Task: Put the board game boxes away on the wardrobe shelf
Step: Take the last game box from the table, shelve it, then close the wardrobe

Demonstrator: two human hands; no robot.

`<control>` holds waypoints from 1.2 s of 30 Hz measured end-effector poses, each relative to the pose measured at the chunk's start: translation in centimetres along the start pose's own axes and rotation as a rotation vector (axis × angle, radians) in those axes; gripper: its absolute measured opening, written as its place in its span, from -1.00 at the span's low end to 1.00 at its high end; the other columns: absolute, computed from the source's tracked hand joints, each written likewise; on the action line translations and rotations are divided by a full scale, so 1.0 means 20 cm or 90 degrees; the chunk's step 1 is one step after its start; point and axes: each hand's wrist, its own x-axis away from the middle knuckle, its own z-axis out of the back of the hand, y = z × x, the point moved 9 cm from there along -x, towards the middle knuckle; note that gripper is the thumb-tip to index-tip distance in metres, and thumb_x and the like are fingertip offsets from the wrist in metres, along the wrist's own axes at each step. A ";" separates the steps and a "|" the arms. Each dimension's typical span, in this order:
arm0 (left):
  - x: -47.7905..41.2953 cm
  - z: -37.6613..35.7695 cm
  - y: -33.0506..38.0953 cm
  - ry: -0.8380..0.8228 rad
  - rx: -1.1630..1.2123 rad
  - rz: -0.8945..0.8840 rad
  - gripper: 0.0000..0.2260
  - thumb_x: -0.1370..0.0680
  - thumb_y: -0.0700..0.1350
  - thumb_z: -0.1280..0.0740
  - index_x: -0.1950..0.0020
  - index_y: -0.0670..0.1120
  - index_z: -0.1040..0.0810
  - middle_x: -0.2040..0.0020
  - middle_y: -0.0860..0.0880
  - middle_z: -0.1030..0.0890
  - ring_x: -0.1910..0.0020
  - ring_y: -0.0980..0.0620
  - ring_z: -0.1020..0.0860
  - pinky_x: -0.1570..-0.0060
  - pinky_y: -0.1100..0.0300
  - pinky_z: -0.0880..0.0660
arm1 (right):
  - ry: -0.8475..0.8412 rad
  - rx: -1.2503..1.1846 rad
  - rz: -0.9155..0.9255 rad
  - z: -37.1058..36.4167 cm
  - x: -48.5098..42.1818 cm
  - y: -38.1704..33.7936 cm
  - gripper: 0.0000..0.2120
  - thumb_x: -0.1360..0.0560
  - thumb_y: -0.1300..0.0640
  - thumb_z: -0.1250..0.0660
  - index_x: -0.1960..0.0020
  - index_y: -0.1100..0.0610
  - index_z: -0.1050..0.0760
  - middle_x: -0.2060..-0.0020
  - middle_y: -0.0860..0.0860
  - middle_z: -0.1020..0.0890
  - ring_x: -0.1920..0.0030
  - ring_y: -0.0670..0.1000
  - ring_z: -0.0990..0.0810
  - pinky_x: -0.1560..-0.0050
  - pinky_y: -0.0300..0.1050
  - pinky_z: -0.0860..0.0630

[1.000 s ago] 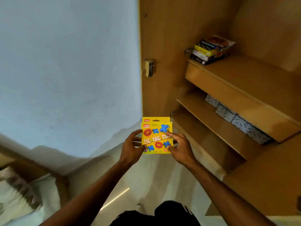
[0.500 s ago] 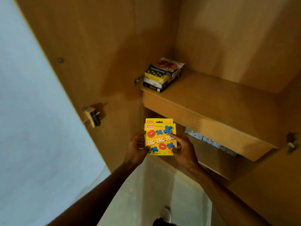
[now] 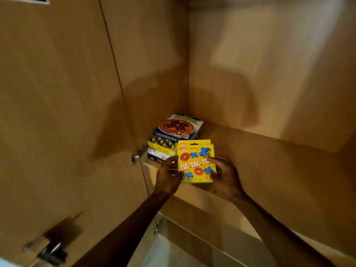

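At nine o'clock the wardrobe door (image 3: 57, 112) stands open. The left hand (image 3: 168, 176) pinches the left edge of the yellow box (image 3: 196, 161), fingers curled around it; the right hand (image 3: 224, 177) grips its right edge likewise. The box hovers over the shelf (image 3: 269, 164) front, at five o'clock from the stack of game boxes (image 3: 173, 139). Pushed in carelessly, it may nudge that stack askew, or slide off if placed on top.
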 end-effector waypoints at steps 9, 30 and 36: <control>-0.84 -0.07 0.10 -0.104 -0.043 -0.043 -0.63 -0.40 -0.21 -0.55 -0.16 -0.11 -0.55 -0.01 0.11 -0.62 0.01 0.15 -0.61 0.12 0.37 -0.57 | 0.050 0.083 -0.005 -0.12 -0.76 0.09 -0.67 -0.38 0.34 -0.46 -0.10 0.09 -0.60 -0.15 0.03 -0.48 0.06 0.03 -0.59 0.05 -0.19 -0.53; -1.18 0.11 0.00 0.003 -0.512 -0.043 -0.15 -0.41 -0.10 -0.51 -0.59 -0.06 -0.12 -0.58 -0.12 -0.15 -0.51 -0.21 -0.17 -0.44 -0.06 -0.30 | -0.289 0.107 0.063 -0.63 -1.20 0.01 -0.46 -0.48 0.30 -0.37 -0.44 0.13 -0.39 -0.44 0.02 -0.14 -0.27 -0.09 -0.43 -0.22 -0.25 -0.49; -1.15 0.16 -0.02 -0.002 -0.468 0.003 -0.29 -0.49 -0.10 -0.40 -0.57 -0.04 -0.16 -0.58 -0.09 -0.19 -0.54 -0.17 -0.17 -0.46 -0.06 -0.29 | -0.303 0.079 0.064 -0.61 -1.18 -0.04 -0.45 -0.50 0.24 -0.38 -0.46 0.07 -0.36 -0.44 0.01 -0.21 -0.43 -0.05 -0.25 -0.32 -0.18 -0.43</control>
